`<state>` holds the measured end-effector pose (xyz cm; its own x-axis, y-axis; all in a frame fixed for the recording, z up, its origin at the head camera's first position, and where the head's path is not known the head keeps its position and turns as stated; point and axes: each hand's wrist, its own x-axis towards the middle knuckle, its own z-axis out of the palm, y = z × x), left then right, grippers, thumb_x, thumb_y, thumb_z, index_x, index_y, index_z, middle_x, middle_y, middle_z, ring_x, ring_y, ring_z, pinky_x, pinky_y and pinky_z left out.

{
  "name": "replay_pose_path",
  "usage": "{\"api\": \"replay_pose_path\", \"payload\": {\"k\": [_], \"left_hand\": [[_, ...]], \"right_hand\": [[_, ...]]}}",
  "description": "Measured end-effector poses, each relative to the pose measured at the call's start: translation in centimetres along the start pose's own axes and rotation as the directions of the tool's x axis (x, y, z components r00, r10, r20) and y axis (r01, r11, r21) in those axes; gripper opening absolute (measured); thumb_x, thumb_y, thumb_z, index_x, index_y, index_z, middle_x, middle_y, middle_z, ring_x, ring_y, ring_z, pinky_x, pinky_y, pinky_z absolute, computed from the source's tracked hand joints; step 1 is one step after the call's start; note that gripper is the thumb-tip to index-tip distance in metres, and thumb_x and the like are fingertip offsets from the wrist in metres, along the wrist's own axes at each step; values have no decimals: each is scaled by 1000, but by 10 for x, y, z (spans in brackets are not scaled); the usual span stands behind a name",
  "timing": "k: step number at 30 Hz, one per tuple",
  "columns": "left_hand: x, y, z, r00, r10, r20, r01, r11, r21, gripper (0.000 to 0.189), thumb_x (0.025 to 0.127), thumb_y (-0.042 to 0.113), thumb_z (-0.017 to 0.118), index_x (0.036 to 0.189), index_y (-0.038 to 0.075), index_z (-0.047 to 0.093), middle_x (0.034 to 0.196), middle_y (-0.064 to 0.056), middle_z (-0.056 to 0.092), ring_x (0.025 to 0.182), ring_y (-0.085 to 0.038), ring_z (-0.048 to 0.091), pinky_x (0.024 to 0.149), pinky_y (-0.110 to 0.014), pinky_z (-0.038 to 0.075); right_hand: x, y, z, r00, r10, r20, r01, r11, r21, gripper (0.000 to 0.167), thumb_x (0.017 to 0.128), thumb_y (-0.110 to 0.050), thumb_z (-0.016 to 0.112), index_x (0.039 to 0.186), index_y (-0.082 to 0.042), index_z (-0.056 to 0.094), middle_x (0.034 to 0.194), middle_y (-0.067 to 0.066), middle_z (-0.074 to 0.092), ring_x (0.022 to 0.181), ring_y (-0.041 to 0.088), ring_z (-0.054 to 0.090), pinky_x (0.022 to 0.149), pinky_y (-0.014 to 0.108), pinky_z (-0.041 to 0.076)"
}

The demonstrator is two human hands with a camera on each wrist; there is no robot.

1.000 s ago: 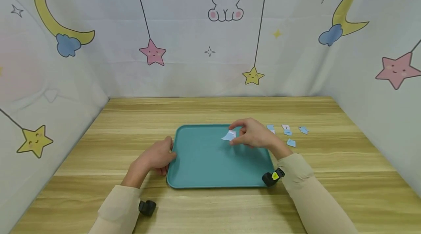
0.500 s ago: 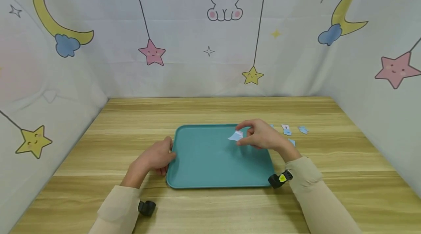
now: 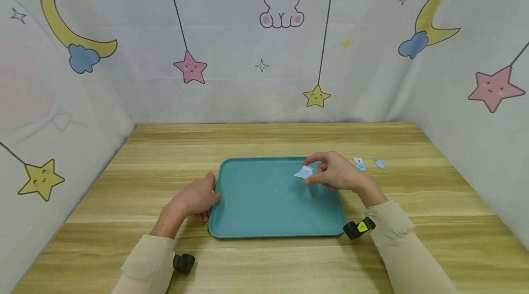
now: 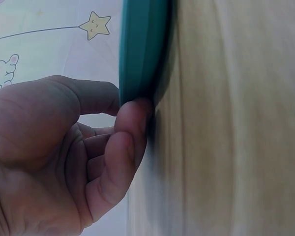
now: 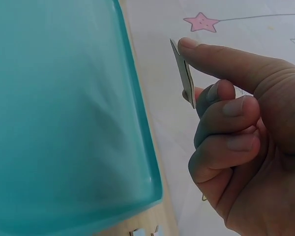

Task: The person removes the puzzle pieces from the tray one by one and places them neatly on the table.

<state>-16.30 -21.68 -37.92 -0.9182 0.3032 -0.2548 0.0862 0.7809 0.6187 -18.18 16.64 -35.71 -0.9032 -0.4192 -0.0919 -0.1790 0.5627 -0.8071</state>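
Note:
My left hand (image 3: 197,197) grips the left rim of a teal rectangular tray (image 3: 272,211). In the left wrist view, fingers curl against the tray's edge (image 4: 142,49), partly beneath it. My right hand (image 3: 336,172) pinches a small light-blue and white puzzle piece (image 3: 303,172) above the tray's back right part. Seen edge-on in the right wrist view, the piece (image 5: 184,73) is thin and flat, held between thumb and index finger while the other fingers curl in. No piece lies on the visible part of the tray.
Loose puzzle pieces, one blue and white (image 3: 359,164) and one blue (image 3: 380,163), lie on the wooden table (image 3: 413,202) right of the tray. A patterned cloth (image 3: 231,92) stands behind and at both sides.
My right hand has moved right over the tray with the puzzle piece, and its hand and wrist now cover some loose pieces. My left hand stays on the rim.

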Motion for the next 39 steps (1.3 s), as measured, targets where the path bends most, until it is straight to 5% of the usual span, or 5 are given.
{"api": "replay_pose_path", "payload": {"k": [39], "left_hand": [[1, -2, 1, 1000, 15, -13, -14, 1000, 3, 7, 103, 8, 51, 105, 2, 48, 59, -13, 62, 43, -19, 61, 41, -30, 52]], "right_hand": [[-20, 30, -22, 999, 41, -35, -36, 993, 114, 60, 91, -17, 83, 140, 4, 57, 60, 1, 48, 44, 11, 39, 45, 26, 36]]}}
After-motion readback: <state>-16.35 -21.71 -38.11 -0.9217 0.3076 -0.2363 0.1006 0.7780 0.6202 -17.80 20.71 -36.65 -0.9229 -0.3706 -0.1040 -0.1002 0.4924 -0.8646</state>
